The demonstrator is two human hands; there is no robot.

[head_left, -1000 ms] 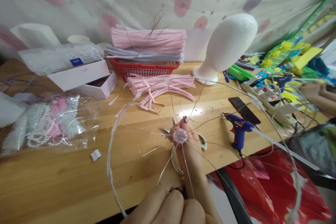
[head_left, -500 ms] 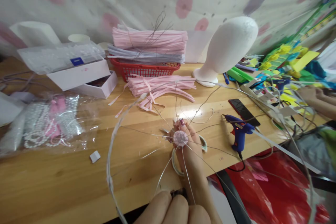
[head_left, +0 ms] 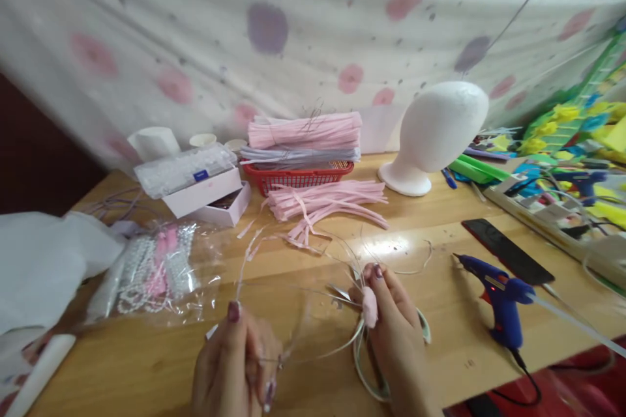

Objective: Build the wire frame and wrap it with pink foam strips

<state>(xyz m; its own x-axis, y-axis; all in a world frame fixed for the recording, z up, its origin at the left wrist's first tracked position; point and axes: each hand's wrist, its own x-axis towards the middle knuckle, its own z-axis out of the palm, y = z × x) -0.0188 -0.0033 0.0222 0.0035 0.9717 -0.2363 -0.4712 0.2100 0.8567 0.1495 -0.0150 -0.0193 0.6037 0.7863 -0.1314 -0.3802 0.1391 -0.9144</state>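
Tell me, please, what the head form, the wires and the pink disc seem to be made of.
Head form: probably foam; matte white, faintly grainy.
Wires: thin metal, it seems; grey glinting curves, pinched by the left hand.
Pink disc, in the right hand: too blurred to tell; pale, matte.

Your left hand [head_left: 235,365] has come up from the bottom edge and now pinches one of the wires [head_left: 317,291] over the surface [head_left: 147,365]. Your right hand [head_left: 396,332] has turned the pink disc [head_left: 370,306] from face-on to edge-on, and the wires that fanned out wide now bunch low between your hands, blurred. Your view has lifted, showing more cloth [head_left: 293,26]; the other person's hand at the right is gone
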